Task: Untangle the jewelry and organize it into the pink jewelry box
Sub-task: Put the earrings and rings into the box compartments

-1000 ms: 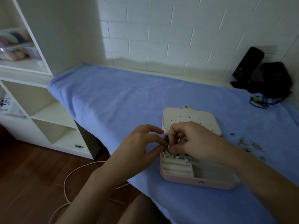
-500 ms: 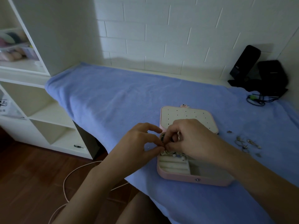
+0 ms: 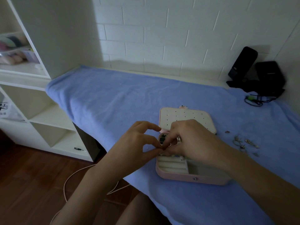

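Seemingly the job is sitting somewhere near its middle rather than its end. The box [image 3: 186, 179] is lying open on the cloth [image 3: 129, 98], its lid [image 3: 185, 116] folded back flat with the holed panel facing up, and no pieces are showing on that panel. Both hands are meeting over the box's far left corner. The left hand [image 3: 138, 143] is pinching a small tangle [image 3: 162, 140] between thumb and forefinger, its other fingers arching loosely above. The right hand [image 3: 194, 142] is curling its fingers tightly round the same cluster from the other side, with a ring-like piece glinting between them. That tangle is hanging just above the box's back edge; dark stones and metal loops are showing, but the dim light is hiding how the strands are knotted. As for what is done, a few small pieces [image 3: 177, 157] are lying in the box just behind the ring rolls [image 3: 172, 165], so I am judging some sorting as finished. The rolls themselves are looking bare, and the compartment [image 3: 206, 170] beside them is looking empty where the right wrist is not covering it. What is left, by my reading, is freeing the held cluster, seating its parts, and then gathering the loose pieces [image 3: 245, 143] that are lying scattered on the cloth to the right of the box, well apart from both hands.
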Available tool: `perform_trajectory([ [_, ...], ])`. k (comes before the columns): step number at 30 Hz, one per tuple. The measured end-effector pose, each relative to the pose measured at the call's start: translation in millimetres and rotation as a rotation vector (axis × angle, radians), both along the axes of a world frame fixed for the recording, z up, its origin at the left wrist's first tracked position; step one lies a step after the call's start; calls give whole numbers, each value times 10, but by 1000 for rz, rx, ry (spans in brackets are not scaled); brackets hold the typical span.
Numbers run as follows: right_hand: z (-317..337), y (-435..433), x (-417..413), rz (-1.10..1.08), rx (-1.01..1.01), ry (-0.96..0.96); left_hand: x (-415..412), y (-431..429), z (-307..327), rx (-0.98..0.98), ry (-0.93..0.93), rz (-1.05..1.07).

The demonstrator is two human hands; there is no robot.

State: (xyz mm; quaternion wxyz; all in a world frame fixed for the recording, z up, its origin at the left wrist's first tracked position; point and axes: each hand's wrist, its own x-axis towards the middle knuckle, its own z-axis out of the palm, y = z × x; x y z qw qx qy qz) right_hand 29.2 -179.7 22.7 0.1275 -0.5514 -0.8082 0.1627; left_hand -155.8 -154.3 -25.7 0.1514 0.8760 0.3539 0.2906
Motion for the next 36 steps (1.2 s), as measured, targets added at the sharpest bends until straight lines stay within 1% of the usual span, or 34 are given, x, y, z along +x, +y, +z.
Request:
perform_trajectory([
  [4, -29, -9, -25, 44, 57, -88, -8, 8, -4, -1, 4, -3],
  [9, 25, -32, -40, 78, 76, -178, 2, 0, -7, -7, 6, 15],
  [12, 22, -25, -29, 88, 79, -167, 24, -29, 5, -41, -9, 53],
  [16, 61, 16, 65, 60, 60, -64, 90, -65, -11, -122, -62, 151],
  [20, 295, 91, 442, -92, 101, 29, 152, -50, -5, -179, -130, 213],
  [21, 351, 102, 598, -148, 87, 19, 164, -46, -9, -187, -149, 220],
  [25, 406, 113, 1299, -348, -73, -248, 236, -39, -48, -197, -246, 219],
  [28, 345, 78, 1580, -435, -194, -341, 338, -53, -70, -193, -291, 224],
  [30, 285, 34, 1610, -457, -253, -372, 399, -76, -78, -193, -322, 227],
  [32, 203, 8, 1622, -484, -271, -374, 439, -91, -94, -207, -342, 229],
  [34, 140, -3, 1635, -518, -261, -377, 455, -101, -110, -282, -383, 236],
  [36, 101, -4, 1661, -535, -247, -355, 458, -113, -117, -372, -462, 248],
])
